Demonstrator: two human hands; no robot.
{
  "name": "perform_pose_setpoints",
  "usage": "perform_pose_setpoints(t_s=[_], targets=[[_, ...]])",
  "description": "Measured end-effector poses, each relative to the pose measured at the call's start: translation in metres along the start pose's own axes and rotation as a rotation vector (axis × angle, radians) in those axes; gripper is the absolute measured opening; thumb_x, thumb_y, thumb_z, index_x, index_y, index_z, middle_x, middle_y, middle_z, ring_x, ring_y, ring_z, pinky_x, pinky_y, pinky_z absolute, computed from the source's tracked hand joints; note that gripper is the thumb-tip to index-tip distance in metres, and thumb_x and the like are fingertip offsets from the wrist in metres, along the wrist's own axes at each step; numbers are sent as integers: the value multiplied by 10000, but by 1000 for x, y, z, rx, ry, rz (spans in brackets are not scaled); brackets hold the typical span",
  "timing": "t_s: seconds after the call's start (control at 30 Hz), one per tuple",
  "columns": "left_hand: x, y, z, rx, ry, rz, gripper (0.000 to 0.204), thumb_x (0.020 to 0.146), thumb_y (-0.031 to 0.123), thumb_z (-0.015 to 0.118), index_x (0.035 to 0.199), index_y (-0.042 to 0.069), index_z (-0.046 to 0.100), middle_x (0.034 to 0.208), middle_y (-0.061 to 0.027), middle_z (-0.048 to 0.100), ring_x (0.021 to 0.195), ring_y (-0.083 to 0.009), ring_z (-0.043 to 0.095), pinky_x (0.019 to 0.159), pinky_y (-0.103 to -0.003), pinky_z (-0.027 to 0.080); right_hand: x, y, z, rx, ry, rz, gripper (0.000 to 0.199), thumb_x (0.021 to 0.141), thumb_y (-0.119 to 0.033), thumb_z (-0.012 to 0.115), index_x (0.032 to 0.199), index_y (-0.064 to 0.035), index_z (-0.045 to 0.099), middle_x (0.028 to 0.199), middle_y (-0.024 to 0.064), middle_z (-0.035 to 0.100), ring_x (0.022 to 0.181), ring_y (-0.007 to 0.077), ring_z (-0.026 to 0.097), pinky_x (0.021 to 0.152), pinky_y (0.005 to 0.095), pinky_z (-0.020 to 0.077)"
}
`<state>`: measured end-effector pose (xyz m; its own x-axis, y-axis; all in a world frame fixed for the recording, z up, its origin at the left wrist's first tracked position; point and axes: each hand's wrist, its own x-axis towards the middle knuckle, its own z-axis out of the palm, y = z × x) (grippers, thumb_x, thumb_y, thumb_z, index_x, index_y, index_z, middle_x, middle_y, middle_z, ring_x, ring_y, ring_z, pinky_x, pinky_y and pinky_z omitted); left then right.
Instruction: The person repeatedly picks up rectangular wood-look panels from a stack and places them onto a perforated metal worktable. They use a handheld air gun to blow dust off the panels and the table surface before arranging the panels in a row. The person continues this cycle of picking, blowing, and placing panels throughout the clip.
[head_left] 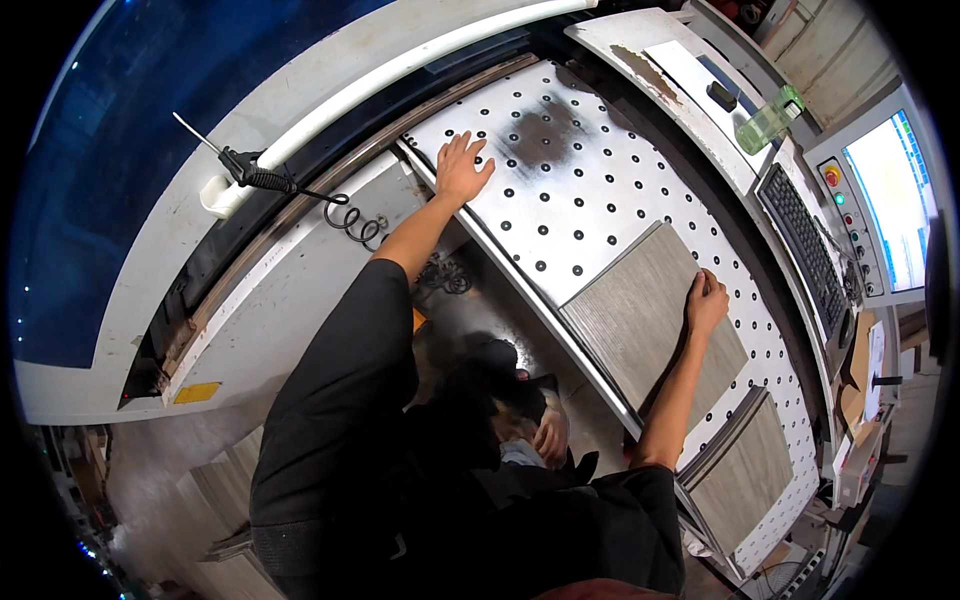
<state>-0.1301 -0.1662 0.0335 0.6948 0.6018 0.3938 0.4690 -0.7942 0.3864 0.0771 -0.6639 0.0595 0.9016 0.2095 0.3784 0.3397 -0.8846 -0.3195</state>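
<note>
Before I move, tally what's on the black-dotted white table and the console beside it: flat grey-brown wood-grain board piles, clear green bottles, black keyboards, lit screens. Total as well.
Grey-brown wood-grain board piles: 2
Clear green bottle: 1
Black keyboard: 1
Lit screen: 1
Total: 5

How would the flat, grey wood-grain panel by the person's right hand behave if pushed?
The panel looks stiff, lying flat with straight edges. It may slide easily over the round black studs of the white table, and probably won't tip, being broad and low.
</note>
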Motion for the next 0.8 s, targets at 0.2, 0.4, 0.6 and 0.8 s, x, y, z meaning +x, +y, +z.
perform_pose_setpoints(t_s=[0.2, 0.4, 0.6, 0.8], targets=[[-1, -1, 0, 2, -7, -12, 536, 890, 427, 618, 1342, 139, 615, 1507, -202, 447, 1436, -362, 345, 1191, -478, 217, -2, -3, -2, 10, -8, 12, 308, 960, -373, 579, 1115, -170, 750, 1012, 176, 694, 954, 379, 639, 856, 489, 492], [-2, 2, 0, -20, -24, -12, 538, 891, 437, 614, 1343, 145, 616, 1516, -188, 442, 1447, -337, 332, 1201, -461, 202, -4, -2, -5, 12, 5, 29, 294, 949, -354, 595, 1093, -156, 757, 1012, 173, 695, 954, 370, 640, 866, 483, 492], [-1, 3, 3, -22, -22, 13, 550, 888, 428, 616, 1356, 139, 607, 1506, -199, 447, 1432, -359, 347, 1190, -480, 227, -3, 1, -8, 4, 24, 37, 270, 937, -330, 605, 1063, -148, 760, 978, 170, 692, 937, 370, 635, 858, 482, 482], [-22, -4, 0, 124, 13, 29, 534, 952, 381, 533, 1413, 112, 550, 1508, -259, 417, 1405, -447, 360, 1156, -568, 258, 1, -18, -7, 92, 6, 64, 259, 933, -332, 607, 1045, -154, 760, 992, 158, 684, 981, 352, 616, 909, 475, 446]])
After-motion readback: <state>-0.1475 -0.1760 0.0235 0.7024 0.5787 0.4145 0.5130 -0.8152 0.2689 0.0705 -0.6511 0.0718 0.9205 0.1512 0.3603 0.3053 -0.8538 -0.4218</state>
